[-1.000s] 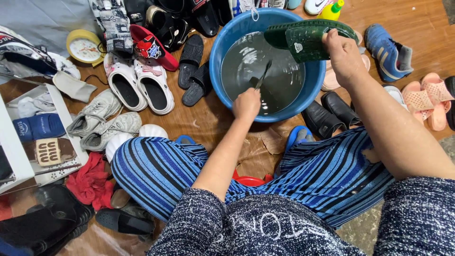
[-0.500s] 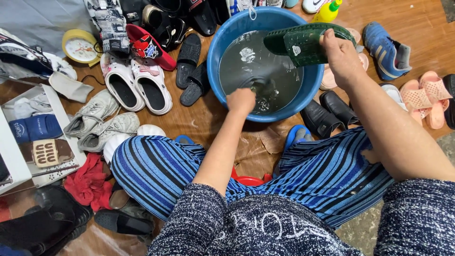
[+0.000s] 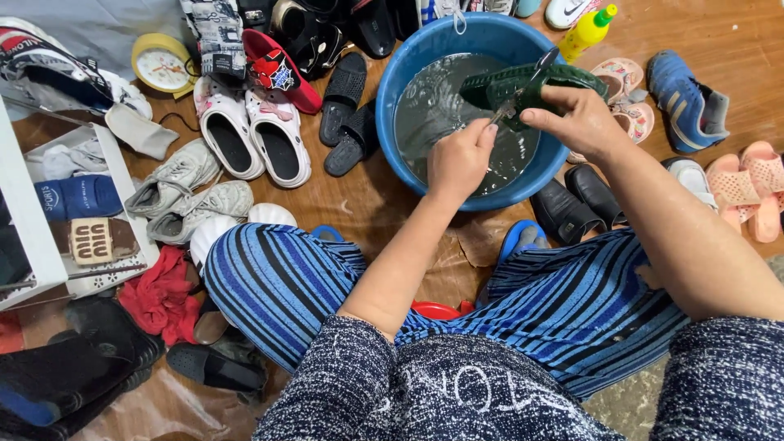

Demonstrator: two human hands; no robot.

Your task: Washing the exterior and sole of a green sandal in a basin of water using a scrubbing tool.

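Observation:
A blue basin (image 3: 400, 90) of grey water stands on the floor in front of my knees. Over it my right hand (image 3: 576, 122) grips a dark green slipper (image 3: 510, 86), held level above the water. My left hand (image 3: 459, 159) is closed on the handle of a thin brush (image 3: 523, 86) whose far end rests on the slipper's surface. Both forearms reach out over my blue striped trousers (image 3: 302, 278).
Footwear surrounds the basin: white clogs (image 3: 253, 135), black slides (image 3: 347, 110), grey sneakers (image 3: 192, 192), black leather shoes (image 3: 576, 204), a blue sneaker (image 3: 686, 90), pink sandals (image 3: 747, 184). A yellow bottle (image 3: 588, 28) and a yellow clock (image 3: 163, 65) lie behind. A white crate (image 3: 73, 212) stands at left.
My left hand lifted the brush out of the water and brought it up onto the green slipper. The right hand kept the slipper over the basin.

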